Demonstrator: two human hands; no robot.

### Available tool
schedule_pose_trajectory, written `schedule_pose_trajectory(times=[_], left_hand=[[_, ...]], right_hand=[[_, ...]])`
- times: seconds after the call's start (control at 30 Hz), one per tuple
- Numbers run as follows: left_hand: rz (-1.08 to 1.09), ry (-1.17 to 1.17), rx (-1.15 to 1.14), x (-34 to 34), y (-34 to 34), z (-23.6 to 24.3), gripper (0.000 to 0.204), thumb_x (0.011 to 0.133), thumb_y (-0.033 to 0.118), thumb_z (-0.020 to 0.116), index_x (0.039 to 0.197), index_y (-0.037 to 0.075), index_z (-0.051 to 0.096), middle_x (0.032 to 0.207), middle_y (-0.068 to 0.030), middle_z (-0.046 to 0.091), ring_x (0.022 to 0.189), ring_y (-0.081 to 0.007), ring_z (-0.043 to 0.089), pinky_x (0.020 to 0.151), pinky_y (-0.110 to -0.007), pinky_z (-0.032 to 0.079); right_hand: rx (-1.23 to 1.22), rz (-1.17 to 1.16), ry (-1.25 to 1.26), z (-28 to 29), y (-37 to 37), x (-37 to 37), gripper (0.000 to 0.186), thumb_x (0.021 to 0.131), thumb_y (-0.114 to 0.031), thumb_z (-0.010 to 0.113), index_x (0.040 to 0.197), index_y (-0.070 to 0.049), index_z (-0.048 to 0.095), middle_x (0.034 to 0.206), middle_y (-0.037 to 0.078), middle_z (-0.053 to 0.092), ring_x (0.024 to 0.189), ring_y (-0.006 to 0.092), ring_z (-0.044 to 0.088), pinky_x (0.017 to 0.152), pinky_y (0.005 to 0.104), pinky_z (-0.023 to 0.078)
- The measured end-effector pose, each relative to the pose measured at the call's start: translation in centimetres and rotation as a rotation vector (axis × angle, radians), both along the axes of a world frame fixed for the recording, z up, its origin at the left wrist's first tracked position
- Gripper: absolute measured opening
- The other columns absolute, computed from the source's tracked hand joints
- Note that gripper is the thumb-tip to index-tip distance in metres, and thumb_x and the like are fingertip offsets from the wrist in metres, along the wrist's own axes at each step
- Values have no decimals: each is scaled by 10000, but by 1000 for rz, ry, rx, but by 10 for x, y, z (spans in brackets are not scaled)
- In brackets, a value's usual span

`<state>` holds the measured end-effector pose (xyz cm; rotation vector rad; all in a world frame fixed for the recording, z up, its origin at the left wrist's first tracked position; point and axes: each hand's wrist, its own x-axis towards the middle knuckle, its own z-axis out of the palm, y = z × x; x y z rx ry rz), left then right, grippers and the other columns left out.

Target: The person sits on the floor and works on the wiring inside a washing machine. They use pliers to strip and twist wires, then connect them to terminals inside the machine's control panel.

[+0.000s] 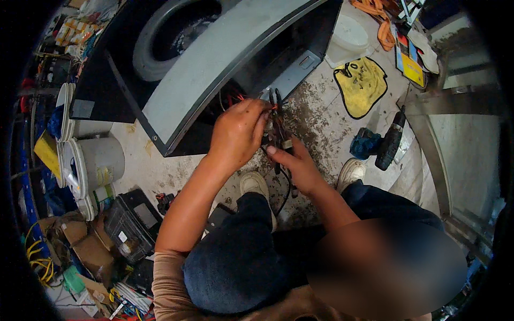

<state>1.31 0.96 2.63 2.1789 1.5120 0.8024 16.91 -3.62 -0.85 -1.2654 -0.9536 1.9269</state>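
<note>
Your left hand [238, 134] pinches the thin wires [251, 100] at frame centre while your right hand [297, 166] grips the pliers [278, 125]; light, floppy strands, best held near the ends.

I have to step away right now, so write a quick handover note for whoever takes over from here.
Left hand: closed on the bundle of wires from above.
Right hand: grips the same bundle from below; a black cable hangs down from it.
The wires lead toward the open black appliance.
Cordless drill and yellow cloth lie on the floor to the right.
Done: cannot tell. Left: wires not yet released.
</note>
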Motion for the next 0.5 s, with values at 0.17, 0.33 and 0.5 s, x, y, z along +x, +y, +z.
schedule_pose_trajectory(times=[0.17, 0.33, 0.5], left_hand=[[-33, 94, 75, -2, 2, 1, 176, 775, 2, 615, 951, 13, 623, 881, -155, 620, 804, -343, 614, 685, -391, 501], [-51, 103, 97, -4, 2, 0, 198, 758, -2, 617, 955, 10, 622, 886, -152, 620, 816, -341, 616, 690, -392, 508], [-106, 69, 85, -8, 8, -5, 237, 752, 9, 598, 986, 42, 610, 900, -147, 606, 834, -356, 603, 723, -416, 501]], right_hand=[[116, -5, -17, -17, 1, -5, 637, 854, -342, 632, 1300, 50, 401, 1177, 168, 543, 1050, 217, 526, 923, 337, 407], [108, -28, 14, -13, 3, -11, 660, 861, -355, 626, 1327, 41, 375, 1216, 178, 527, 1091, 239, 521, 940, 351, 401], [137, -49, -14, -19, -3, -14, 619, 876, -347, 613, 1317, 23, 385, 1200, 171, 538, 1082, 237, 521, 951, 354, 394]])
